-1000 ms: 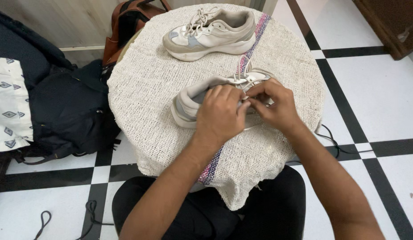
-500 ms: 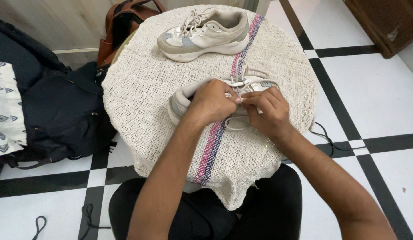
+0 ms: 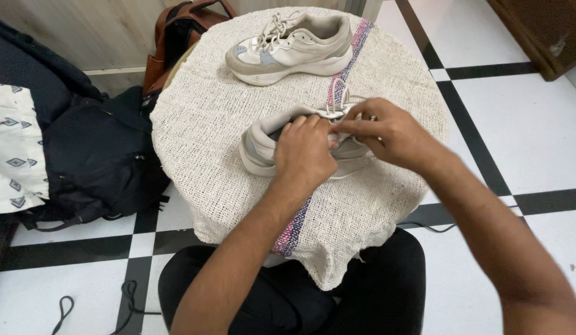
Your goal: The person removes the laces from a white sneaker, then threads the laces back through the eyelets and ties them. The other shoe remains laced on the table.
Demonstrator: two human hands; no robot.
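A person seated at a small round table (image 3: 195, 124), covered with a coarse cream woven cloth (image 3: 362, 205) bearing a pink and blue stripe, worked with both bare hands on the near sneaker (image 3: 258, 144), a grey and off-white shoe that lay on its sole near the middle of the tabletop with its heel toward the left of the view. The left hand (image 3: 305, 151) lay over the shoe's opening, its fingers curled down on the upper and pressed against the tongue area, hiding most of the middle of the shoe. The right hand (image 3: 382, 128) came in from the right, its thumb and fingertips pinched together on a strand of the white laces (image 3: 337, 101), just beside the left hand's fingertips. Loops of lace stood up loose just beyond both hands.

A second sneaker (image 3: 292, 47) of the same colours stood upright at the far side of the table, well apart from the hands, toe to the left, its laces lying loosely across the top. A brown leather bag (image 3: 176, 37) leaned behind the table's far left edge, and a black backpack (image 3: 96, 155) rested on the black and white checkered floor (image 3: 530, 124) to the left, beside a white patterned cloth (image 3: 12, 149). The person's black trousers (image 3: 375, 291) showed beneath the table's near edge. A thin black cord (image 3: 130, 291) lay on the floor at the lower left.
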